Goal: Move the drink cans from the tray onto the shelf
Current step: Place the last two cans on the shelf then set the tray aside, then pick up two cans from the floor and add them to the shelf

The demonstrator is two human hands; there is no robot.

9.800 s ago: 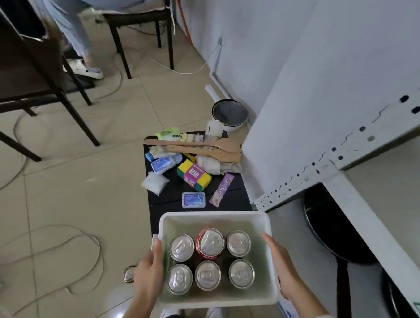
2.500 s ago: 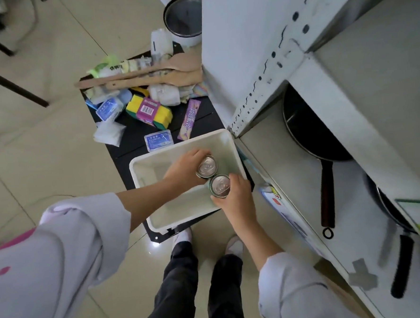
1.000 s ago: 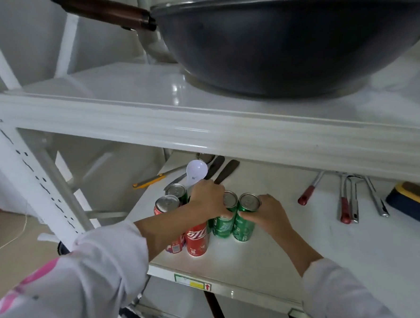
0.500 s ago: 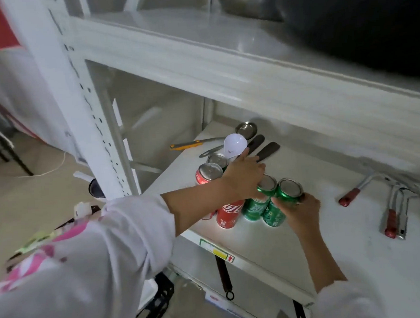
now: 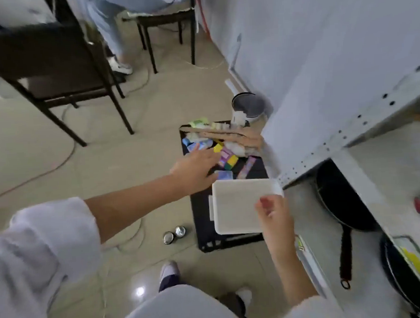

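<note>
left hand: spread, nothing held, frame centre | right hand: loosely curled, nothing gripped, over tray | two cans: on floor, lower centre

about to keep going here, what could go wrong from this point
Two cans stand on the floor beside the black crate, close to the person's foot; a step forward could knock them over. The cable looped across the floor may be a trip hazard. The white tray looks empty, so those floor cans might get overlooked as both hands, left hand and right hand, reach down.
</note>
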